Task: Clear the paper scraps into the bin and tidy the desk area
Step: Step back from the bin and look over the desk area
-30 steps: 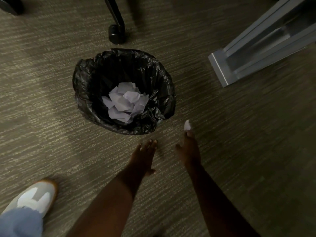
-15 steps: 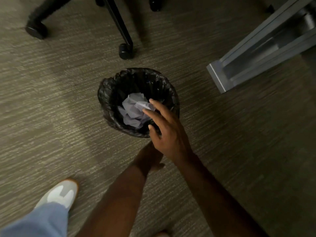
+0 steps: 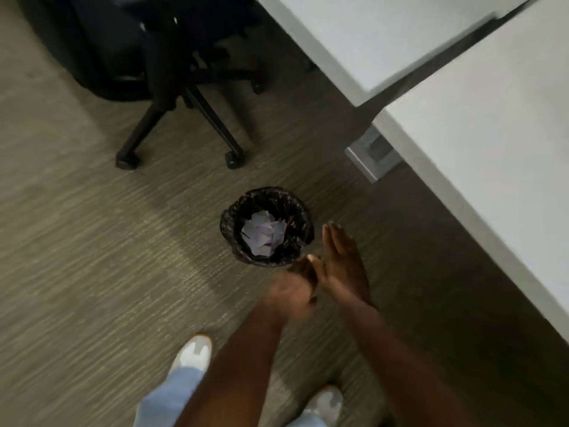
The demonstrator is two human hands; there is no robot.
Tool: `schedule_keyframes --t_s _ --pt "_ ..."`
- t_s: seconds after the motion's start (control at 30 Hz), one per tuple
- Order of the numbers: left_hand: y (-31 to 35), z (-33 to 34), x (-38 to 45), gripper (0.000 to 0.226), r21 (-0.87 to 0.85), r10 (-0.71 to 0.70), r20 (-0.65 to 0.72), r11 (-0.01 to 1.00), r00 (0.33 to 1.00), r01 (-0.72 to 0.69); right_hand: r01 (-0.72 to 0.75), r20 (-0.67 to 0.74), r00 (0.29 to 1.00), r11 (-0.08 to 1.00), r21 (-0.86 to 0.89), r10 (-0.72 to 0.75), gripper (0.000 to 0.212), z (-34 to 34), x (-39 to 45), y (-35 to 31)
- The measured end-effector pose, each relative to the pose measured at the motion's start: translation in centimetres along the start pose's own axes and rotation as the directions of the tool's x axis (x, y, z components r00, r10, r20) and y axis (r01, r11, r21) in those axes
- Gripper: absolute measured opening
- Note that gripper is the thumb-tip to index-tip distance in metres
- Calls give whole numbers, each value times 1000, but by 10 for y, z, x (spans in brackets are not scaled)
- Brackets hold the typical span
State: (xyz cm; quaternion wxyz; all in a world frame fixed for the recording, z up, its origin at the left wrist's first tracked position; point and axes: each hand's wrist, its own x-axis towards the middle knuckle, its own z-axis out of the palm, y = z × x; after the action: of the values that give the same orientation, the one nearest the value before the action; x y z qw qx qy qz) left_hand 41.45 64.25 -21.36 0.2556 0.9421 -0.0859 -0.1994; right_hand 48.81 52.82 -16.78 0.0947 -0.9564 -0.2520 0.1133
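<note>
A small bin point(image 3: 303, 224) lined with a black bag stands on the carpet, with crumpled white paper scraps point(image 3: 263, 234) lying inside it. Just right of the bin and nearer to me, my right hand point(image 3: 341, 263) is held flat with its fingers straight and holds nothing. My left hand point(image 3: 294, 286) is blurred; its fingertips touch the right palm and I see nothing in it. Both hands are above the carpet, outside the bin's rim.
A black office chair point(image 3: 172, 87) on castors stands beyond the bin at the upper left. White desk tops point(image 3: 492, 155) fill the right side, with a grey desk foot point(image 3: 371, 157) on the carpet beneath. My two light shoes point(image 3: 194, 355) are at the bottom.
My right hand lifted a white scrap from the carpet and carried it over the bin. Now it is empty and meets my left hand. The view has risen and pulled back.
</note>
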Motion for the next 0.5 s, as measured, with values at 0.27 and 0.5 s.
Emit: schedule_keyframes --t_s 0.27,0.5 --pt "51 -92 -76 82 208 45 8 977 999 -46 -252 82 963 965 -71 257 78 -101 -103 -17" --pt "106 -213 -115 81 301 119 -71 949 990 -93 -294 -15 955 942 -163 296 77 -210 -153 -35"
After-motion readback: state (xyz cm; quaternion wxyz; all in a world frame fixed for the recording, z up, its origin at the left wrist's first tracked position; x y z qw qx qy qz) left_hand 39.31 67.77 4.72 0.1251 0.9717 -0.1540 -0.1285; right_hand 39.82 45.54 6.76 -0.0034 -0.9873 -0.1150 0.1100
